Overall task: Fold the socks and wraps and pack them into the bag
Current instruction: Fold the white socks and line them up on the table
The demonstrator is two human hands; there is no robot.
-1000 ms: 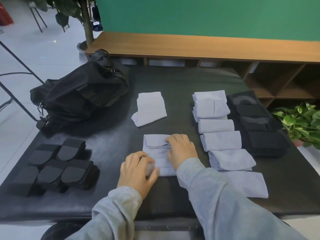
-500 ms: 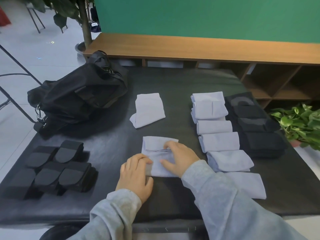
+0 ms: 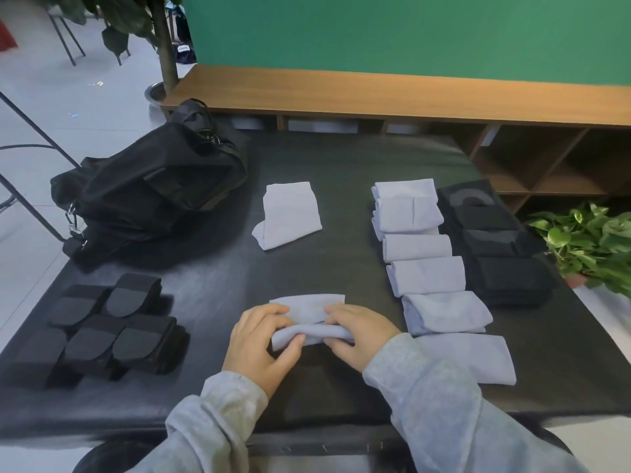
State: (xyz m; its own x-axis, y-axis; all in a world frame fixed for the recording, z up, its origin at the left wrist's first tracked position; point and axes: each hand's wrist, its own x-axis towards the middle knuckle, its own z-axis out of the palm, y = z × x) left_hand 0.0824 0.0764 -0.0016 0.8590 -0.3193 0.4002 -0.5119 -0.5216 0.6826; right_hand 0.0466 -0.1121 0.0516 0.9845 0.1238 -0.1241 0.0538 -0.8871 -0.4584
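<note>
Presently, both hands pinch the pale lilac-grey knitted sock [image 3: 309, 322] at the near centre of the black padded table [image 3: 341, 172]: the left hand [image 3: 259, 339] holds its left end and the right hand [image 3: 362, 332] its right end, fingers curled over the raised near fold. Judged soft, light and limp, it should be held at both ends of the fold. The black fabric bag [image 3: 150, 189] lies far left.

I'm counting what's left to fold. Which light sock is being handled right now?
The sock at the near middle of the table, gripped by both hands: left hand, right hand. The lone sock farther back and the row at right lie untouched.
</note>
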